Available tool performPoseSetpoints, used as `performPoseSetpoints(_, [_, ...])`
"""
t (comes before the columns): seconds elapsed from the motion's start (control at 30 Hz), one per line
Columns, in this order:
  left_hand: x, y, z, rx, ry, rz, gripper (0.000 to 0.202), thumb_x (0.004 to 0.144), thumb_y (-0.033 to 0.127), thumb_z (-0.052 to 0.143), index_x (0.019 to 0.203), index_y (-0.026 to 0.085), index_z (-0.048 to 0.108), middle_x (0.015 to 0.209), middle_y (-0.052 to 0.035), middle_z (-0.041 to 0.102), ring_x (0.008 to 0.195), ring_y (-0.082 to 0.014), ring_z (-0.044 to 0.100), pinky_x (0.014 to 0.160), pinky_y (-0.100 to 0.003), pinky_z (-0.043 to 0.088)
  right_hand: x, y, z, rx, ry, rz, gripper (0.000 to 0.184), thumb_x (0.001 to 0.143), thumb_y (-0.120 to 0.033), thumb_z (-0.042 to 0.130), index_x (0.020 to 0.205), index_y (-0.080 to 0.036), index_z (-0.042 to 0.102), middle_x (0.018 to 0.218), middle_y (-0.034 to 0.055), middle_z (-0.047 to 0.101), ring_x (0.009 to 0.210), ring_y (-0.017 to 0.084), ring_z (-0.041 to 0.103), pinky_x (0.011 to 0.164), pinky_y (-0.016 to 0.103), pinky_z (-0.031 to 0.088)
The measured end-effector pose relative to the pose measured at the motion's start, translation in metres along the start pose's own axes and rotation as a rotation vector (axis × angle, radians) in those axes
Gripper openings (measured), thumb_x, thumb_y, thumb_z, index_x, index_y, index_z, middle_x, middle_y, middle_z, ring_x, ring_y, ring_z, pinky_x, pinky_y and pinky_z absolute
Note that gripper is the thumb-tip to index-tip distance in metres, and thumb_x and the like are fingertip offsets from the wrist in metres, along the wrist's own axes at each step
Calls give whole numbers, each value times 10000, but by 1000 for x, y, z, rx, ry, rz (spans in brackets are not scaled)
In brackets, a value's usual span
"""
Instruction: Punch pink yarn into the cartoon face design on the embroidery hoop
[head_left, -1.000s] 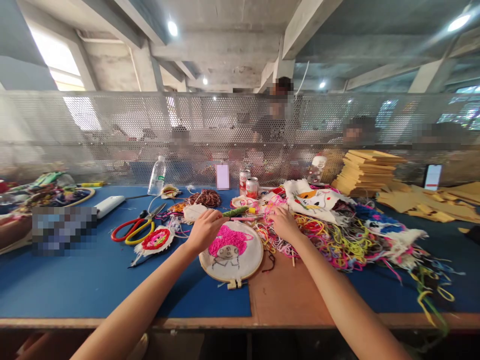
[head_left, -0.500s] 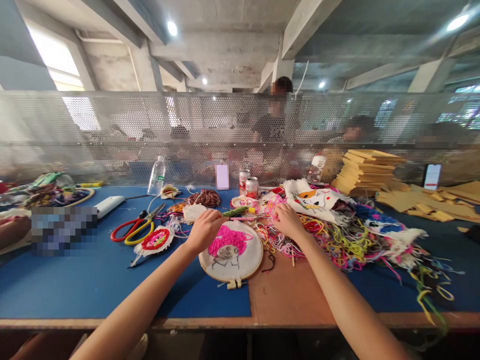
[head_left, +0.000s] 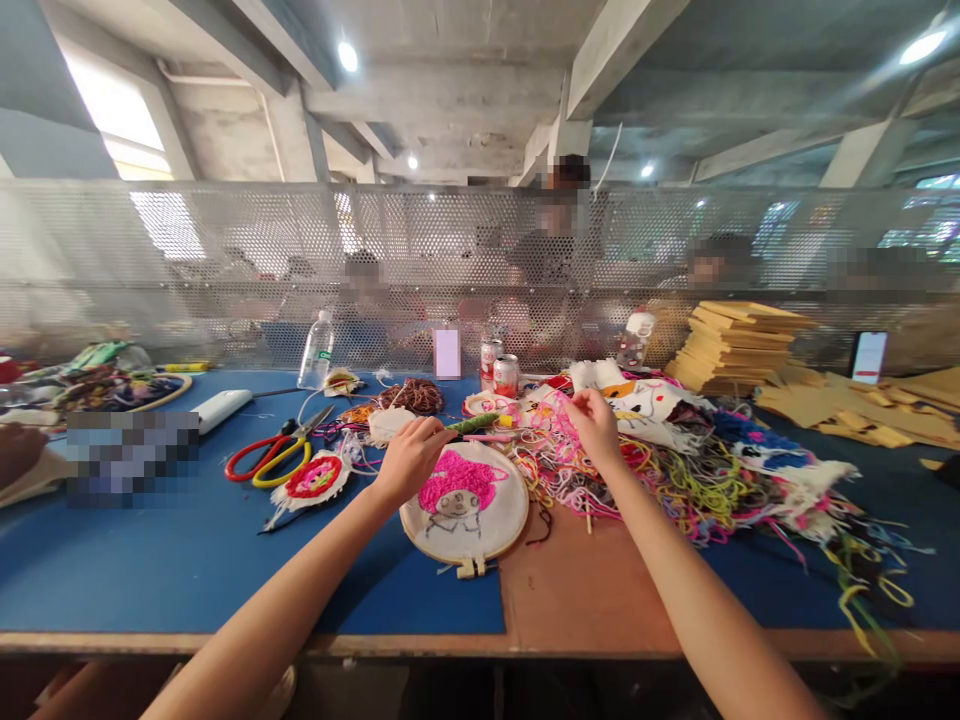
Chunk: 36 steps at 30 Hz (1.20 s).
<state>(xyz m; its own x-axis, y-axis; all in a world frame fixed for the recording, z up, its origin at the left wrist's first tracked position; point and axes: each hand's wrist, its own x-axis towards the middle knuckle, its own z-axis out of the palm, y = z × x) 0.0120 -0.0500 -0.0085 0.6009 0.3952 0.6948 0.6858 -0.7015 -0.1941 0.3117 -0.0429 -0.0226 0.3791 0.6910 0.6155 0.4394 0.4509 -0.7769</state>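
Left hand (head_left: 409, 460) grips a green needle tool (head_left: 472, 424) above the hoop (head_left: 491, 512); right hand (head_left: 596, 428) pinches pink yarn (head_left: 559, 432), lifted off the desk (head_left: 150, 560).

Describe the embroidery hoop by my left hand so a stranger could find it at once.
On the blue-topped table, look near the front edge, beside the left hand gripping a green-wrapped tool. The round wooden hoop of white cloth lies flat; unlike the smaller red patch to its left, it shows a sketched face with fluffy pink hair.
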Motion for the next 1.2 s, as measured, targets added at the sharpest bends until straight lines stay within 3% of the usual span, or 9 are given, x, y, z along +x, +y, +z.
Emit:
performPoseSetpoints(0.13, [0, 0, 0, -21, 3, -7, 223, 905, 191, 413, 940, 165, 632, 832, -55, 607, 763, -172, 537, 699, -290, 439, 0, -14, 0, 201, 54, 46, 211, 686, -352, 612, 715, -196, 474, 662, -34, 490, 620, 120, 476, 627, 260, 391])
performPoseSetpoints(0.23, [0, 1, 0, -61, 4, -6, 225, 913, 171, 382, 938, 153, 605, 848, -58, 617, 766, -172, 534, 695, -287, 439, 1, -25, -3, 366, 18, 107, 233, 703, -392, 600, 739, -195, 482, 647, -31, 500, 601, 111, 483, 604, 254, 399])
performPoseSetpoints(0.43, [2, 5, -3, -113, -10, 9, 208, 918, 169, 352, 929, 151, 559, 846, -63, 597, 751, -174, 493, 692, -287, 428, 0, -36, -5, 606, -264, 261, 256, 707, -429, 588, 789, -188, 558, 594, -48, 472, 458, 59, 364, 430, 200, 295])
performPoseSetpoints(0.6, [2, 8, -6, -115, -19, 26, 213, 920, 201, 354, 925, 148, 560, 783, -52, 576, 720, -163, 507, 657, -275, 410, -20, -37, 11, 554, -640, 384, 236, 694, -361, 645, 771, -138, 636, 481, -53, 441, 400, 53, 301, 383, 201, 182])
performPoseSetpoints(0.73, [2, 11, -13, -112, -54, 105, 232, 903, 290, 402, 912, 164, 597, 752, -46, 560, 701, -163, 511, 619, -269, 392, -34, -39, 23, 462, -916, 388, 283, 738, -395, 608, 850, -140, 657, 488, -72, 376, 425, 52, 264, 411, 208, 150])
performPoseSetpoints(0.83, [2, 14, -16, -107, -116, 172, 305, 888, 383, 426, 786, 174, 623, 676, -35, 544, 652, -159, 509, 579, -263, 370, -40, -42, 27, 415, -998, 364, 308, 751, -423, 591, 848, -139, 662, 502, -74, 336, 439, 56, 233, 426, 220, 137])
performPoseSetpoints(0.93, [1, 19, -13, -136, -172, 199, 360, 910, 380, 389, 723, 173, 616, 640, -26, 577, 618, -146, 534, 565, -250, 363, -46, -46, 31, 359, -1048, 326, 307, 752, -441, 597, 805, -147, 668, 513, -65, 345, 461, 65, 247, 443, 225, 168])
performPoseSetpoints(1.07, [-1, 26, -9, -147, -261, 137, 337, 942, 329, 305, 921, 181, 607, 651, -22, 625, 593, -136, 574, 540, -227, 368, -55, -49, 37, 312, -1094, 255, 322, 752, -471, 606, 766, -156, 671, 533, -47, 397, 488, 74, 284, 465, 225, 213])
performPoseSetpoints(1.2, [-2, 29, -10, -74, -373, 161, 391, 931, 419, 297, 1122, 183, 543, 641, -35, 642, 569, -160, 594, 503, -224, 370, -60, -53, 39, 293, -1106, 194, 317, 769, -468, 590, 744, -165, 678, 546, -30, 458, 510, 89, 346, 487, 225, 272])
